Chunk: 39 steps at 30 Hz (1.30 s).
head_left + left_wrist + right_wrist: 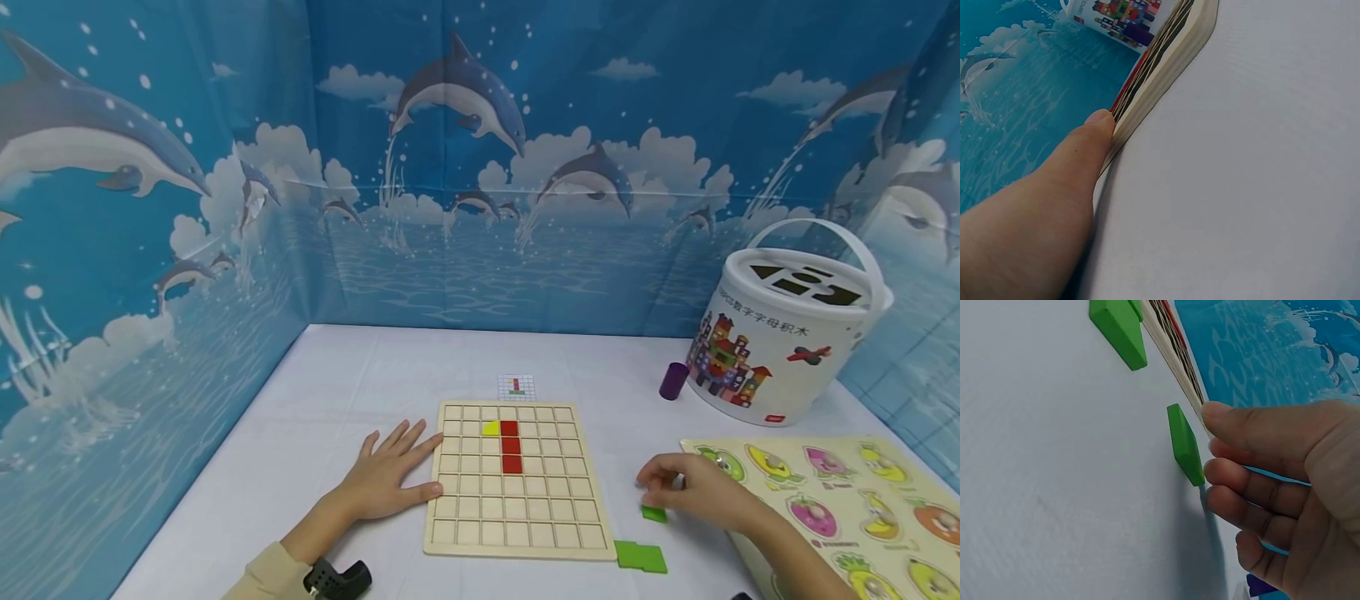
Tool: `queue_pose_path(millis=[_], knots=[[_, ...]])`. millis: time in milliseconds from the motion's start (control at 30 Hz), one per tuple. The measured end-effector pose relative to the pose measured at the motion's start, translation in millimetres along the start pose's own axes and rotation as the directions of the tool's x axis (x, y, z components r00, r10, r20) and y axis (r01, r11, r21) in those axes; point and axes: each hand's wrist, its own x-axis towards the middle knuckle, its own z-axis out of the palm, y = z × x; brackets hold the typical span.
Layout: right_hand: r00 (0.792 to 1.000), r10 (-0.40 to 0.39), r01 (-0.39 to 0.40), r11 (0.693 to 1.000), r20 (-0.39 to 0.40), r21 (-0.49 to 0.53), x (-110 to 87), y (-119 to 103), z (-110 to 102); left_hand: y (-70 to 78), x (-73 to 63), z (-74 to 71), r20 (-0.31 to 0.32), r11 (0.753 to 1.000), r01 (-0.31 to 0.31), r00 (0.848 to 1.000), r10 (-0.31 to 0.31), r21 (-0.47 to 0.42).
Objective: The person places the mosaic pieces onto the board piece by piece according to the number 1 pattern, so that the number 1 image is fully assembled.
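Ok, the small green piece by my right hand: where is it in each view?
Head: the small green piece is at lower right, just below the right hand.
Left wrist: not in this picture.
Right wrist: near the middle, just left of the hand.
Shared landmark: the grid board, whose edge runs along the upper part of both wrist pictures.

Head view: we look forward and down, from farthest off, over the surface (360, 367) to the dolphin backdrop (450, 275). Left wrist view: close, low and tilted, facing the edge of the board (1163, 80) at 12 o'clock, sharing the bucket (772, 342) with our head view (3 o'clock there). Right wrist view: likewise close, low, tilted, sharing the green pieces (641, 557) with head (near 5 o'clock there).
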Motion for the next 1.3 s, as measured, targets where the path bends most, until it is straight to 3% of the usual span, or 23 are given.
queue_pose_path(millis=[567,1300], knots=[[0.997,0.013,-0.012,1.000,0.078,-0.024,-2.8,4.5,-3.3,1.2,-0.4,-1.2,0.005,1.000,0.013,1.000,-0.013,0.004],[0.996,0.046,-0.047,0.999,0.080,0.016,-2.3,4.7,-0.5,-0.1,0.1,0.2,-0.004,1.000,-0.003,1.000,0.003,0.006]])
